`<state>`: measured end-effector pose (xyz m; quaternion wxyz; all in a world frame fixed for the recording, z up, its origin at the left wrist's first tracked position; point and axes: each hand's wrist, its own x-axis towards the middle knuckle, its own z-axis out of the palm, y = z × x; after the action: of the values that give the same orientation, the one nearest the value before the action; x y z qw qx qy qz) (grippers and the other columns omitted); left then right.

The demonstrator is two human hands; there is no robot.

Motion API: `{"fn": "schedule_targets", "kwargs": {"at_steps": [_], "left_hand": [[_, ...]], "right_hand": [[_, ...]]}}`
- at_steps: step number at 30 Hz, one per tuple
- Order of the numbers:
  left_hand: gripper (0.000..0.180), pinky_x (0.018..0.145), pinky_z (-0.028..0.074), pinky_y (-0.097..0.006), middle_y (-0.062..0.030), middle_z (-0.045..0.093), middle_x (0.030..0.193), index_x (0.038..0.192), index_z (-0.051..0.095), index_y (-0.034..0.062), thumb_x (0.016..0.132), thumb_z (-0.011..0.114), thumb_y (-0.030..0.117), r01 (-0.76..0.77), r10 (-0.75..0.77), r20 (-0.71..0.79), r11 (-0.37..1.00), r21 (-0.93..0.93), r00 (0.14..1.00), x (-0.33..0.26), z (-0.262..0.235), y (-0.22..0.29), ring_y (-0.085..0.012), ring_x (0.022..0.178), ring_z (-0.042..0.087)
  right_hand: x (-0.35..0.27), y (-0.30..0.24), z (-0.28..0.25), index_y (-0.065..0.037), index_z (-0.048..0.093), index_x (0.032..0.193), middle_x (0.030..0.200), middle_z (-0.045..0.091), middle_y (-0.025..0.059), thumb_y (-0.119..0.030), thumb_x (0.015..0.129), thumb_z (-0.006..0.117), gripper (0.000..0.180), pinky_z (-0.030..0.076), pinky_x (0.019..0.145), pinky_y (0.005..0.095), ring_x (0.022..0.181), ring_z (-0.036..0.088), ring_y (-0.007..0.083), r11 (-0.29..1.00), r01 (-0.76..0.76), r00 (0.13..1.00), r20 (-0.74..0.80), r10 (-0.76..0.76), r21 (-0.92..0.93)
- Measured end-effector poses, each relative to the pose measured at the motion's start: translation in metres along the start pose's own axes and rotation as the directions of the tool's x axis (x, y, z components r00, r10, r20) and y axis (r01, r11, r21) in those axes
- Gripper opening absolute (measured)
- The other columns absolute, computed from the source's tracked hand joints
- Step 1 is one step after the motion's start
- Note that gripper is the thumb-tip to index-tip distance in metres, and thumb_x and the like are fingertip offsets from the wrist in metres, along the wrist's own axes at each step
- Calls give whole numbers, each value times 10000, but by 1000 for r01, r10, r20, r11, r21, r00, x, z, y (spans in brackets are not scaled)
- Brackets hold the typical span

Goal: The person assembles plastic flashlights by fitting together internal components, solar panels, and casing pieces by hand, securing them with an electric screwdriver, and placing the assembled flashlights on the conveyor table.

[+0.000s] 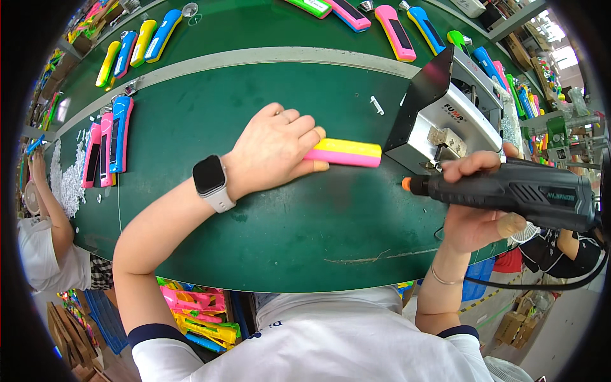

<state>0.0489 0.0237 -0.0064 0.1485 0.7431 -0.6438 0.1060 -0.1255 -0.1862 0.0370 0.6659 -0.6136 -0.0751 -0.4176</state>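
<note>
Over the middle of the green work table (pixel 286 235), my left hand (pixel 270 149) is closed around a yellow-and-pink plastic handheld casing (pixel 350 154), which lies on its side. The casing's right end sticks out from my fingers; its other end is hidden under the hand. To the right, my right hand (pixel 472 230) grips a black electric screwdriver (pixel 503 192) held level. Its orange-tipped nose points left, apart from the casing and just in front of a silver-and-black screw feeder (pixel 417 108). A cable runs from the screwdriver's back end.
Several coloured casings (pixel 119 135) lie at the left beside a heap of small white parts (pixel 69 175). One loose white piece (pixel 377 105) rests near the feeder. More handhelds (pixel 394 33) lie along the far belt. A co-worker's arm (pixel 54 210) shows at far left.
</note>
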Motion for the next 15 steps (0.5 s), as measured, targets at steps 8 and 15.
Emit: {"fn": "schedule_targets", "kwargs": {"at_steps": [8,15], "left_hand": [[466,736,447,-343,-69,568,880,1041,586,42,699,733,322,140,-148,-44,981,-137,988,-23,-4,34,-236,807,555],[439,696,441,-327,-64,532,811,980,588,46,696,724,352,77,-82,-74,995,-69,994,-24,6,26,-213,761,540]], "right_hand": [[-25,-45,13,-38,641,899,801,608,73,-289,663,767,367,483,600,314,743,584,231,225,339,791,406,459,-914],[-14,43,63,-32,610,944,788,512,41,-281,637,712,409,419,792,318,839,494,191,279,600,651,660,374,-750]]}}
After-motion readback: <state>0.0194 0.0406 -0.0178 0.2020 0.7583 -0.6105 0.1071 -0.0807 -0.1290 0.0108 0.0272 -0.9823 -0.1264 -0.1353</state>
